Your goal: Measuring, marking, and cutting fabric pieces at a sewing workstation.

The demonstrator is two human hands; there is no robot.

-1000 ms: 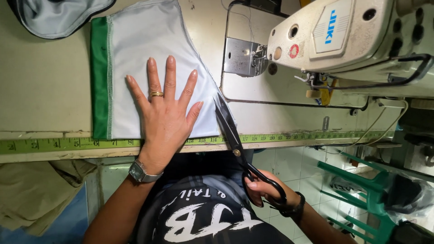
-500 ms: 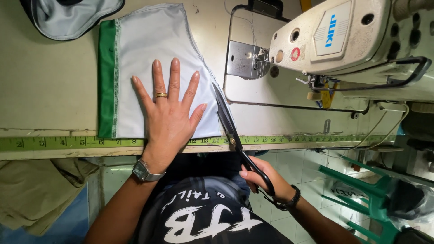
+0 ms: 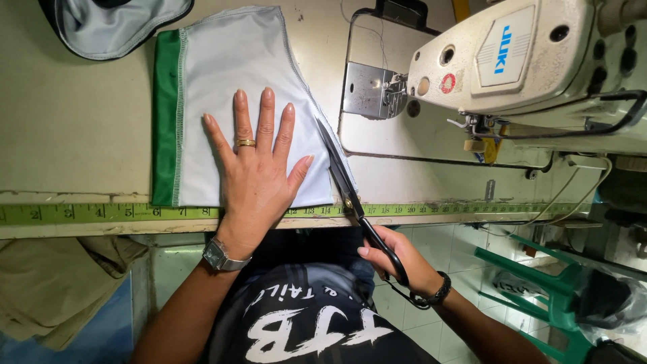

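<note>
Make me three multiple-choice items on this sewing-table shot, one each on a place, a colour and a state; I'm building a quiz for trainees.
1. Where does the left hand lie?
A. flat on the pale grey fabric
B. on the sewing machine
C. under the table

2. What colour is the band along the fabric's left edge?
A. red
B. green
C. yellow

3. How are the scissors held?
A. lying untouched on the table
B. hanging from the machine
C. in the right hand, blades along the fabric's right edge

Key: 1 A, its spread fingers press on the cloth; 2 B, the strip is plainly green; 3 C, fingers pass through the black handles.
</note>
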